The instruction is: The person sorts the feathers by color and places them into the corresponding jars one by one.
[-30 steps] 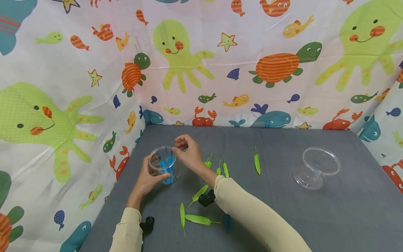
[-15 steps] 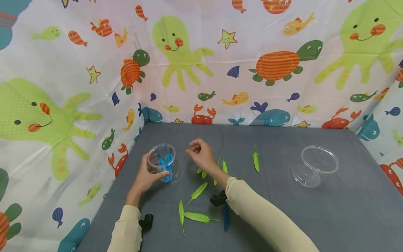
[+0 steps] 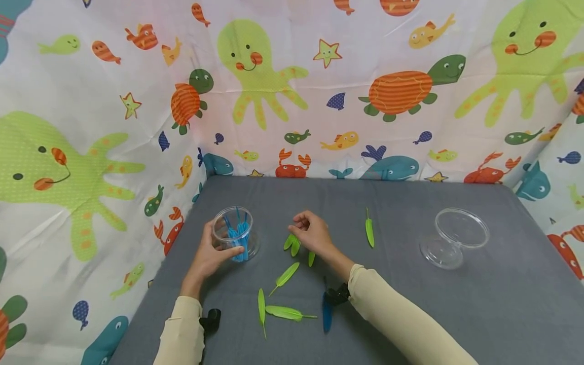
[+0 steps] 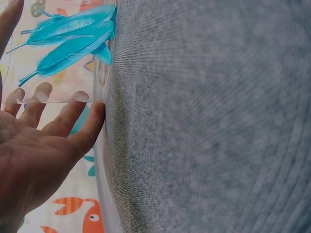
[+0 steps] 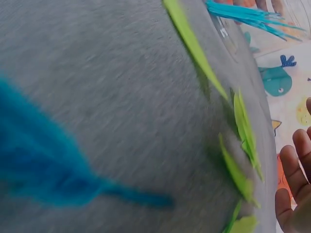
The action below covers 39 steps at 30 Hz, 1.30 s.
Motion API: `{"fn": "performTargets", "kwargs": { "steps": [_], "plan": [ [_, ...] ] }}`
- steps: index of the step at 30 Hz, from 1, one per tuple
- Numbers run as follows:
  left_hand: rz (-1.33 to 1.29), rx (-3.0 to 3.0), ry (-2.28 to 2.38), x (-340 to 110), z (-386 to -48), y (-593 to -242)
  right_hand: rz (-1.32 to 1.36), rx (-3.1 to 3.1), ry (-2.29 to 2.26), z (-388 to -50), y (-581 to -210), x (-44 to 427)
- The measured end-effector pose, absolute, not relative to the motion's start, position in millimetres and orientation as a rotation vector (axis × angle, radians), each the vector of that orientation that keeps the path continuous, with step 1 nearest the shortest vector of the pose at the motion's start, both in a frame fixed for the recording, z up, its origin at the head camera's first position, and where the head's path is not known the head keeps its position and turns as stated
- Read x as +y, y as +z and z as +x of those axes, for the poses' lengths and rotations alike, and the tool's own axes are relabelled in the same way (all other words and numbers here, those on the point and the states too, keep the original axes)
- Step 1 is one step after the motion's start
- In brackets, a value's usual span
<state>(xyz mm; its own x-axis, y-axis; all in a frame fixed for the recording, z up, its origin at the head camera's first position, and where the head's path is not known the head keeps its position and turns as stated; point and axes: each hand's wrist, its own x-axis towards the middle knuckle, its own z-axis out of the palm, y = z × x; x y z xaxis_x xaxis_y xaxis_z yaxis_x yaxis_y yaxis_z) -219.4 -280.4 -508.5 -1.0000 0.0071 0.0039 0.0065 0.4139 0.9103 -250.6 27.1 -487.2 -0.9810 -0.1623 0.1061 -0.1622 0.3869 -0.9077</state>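
Note:
My left hand (image 3: 211, 259) holds a clear plastic cup (image 3: 223, 234) at the left of the table, thumb in front and fingers round the far side. Several blue feathers (image 3: 240, 237) stand in the cup; the left wrist view shows them through its wall. To the right, my right hand (image 3: 314, 233) hangs above the table with loosely bent fingers and nothing visible in them. Beneath and beside it lie green feathers (image 3: 292, 245), partly covered by the hand. A single blue feather (image 3: 327, 313) lies under the right wrist, large and blurred in the right wrist view.
More green feathers (image 3: 285, 313) are scattered nearer the front, and a lone green feather (image 3: 369, 232) lies farther back. A clear footed container (image 3: 441, 254) stands on the right. Printed cloth (image 3: 283, 147) hangs behind and beside the grey table (image 3: 401, 304).
My right hand has left the cup's rim and moved right, over the green feathers. The left hand stays at the cup. The blue feather near the right wrist shows more fully.

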Motion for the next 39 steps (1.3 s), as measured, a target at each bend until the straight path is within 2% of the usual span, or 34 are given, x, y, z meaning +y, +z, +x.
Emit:
{"fn": "performTargets", "kwargs": {
  "steps": [11, 30, 39],
  "plan": [
    [-0.003, 2.652, 1.69, -281.9, -217.9, -510.7, -0.355, 2.713, -1.528, -231.1, -501.1, 55.6],
    [-0.033, 2.632, 1.708, -281.1, -218.0, -510.3, -0.334, 2.867, -1.179, -186.2, -504.9, 85.7],
    [-0.017, 2.631, 1.705, -280.0, -217.7, -508.4, -0.167, 2.957, -1.059, -169.3, -501.5, 112.8]
  ]
}}
